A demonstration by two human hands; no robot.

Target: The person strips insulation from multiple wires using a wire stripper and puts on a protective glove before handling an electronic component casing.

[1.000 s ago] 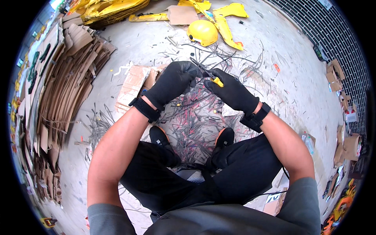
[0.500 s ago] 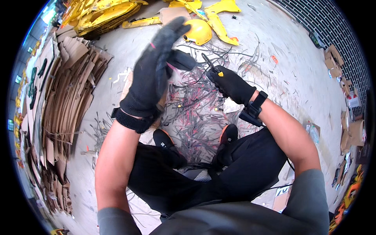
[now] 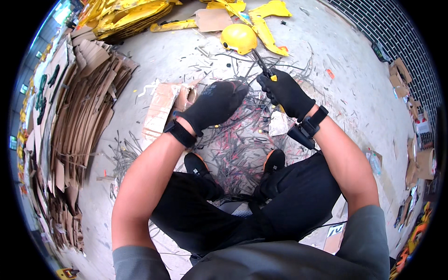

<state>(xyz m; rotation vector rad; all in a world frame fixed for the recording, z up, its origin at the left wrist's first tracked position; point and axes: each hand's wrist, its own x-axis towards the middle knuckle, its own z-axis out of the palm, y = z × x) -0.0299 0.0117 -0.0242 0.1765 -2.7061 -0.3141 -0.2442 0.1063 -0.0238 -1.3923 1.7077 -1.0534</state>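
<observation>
My right hand (image 3: 290, 97), in a black glove, is closed around a pliers-like hand tool (image 3: 261, 61) with a long dark head and yellow on its handles. The head points up and away to the left. To its left, my gloved left hand (image 3: 219, 105) is closed, its back upward. Whatever its fingers hold is hidden. Dark cable strands (image 3: 247, 106) run across the floor between and beyond the two hands. Below them, a litter of short black and pink cable pieces (image 3: 228, 144) spreads between my shoes.
A yellow hard hat (image 3: 239, 38) lies ahead, near yellow panels (image 3: 266, 30). Torn cardboard (image 3: 160, 108) rests by my left forearm. Flattened boxes (image 3: 88, 112) are stacked tall at the left. Open cartons (image 3: 398, 77) line the right side near a dark brick-patterned wall (image 3: 392, 28).
My left hand has come down toward me and its fingers, stretched out before, are now closed. The right hand has moved slightly right and nearer, still gripping the tool.
</observation>
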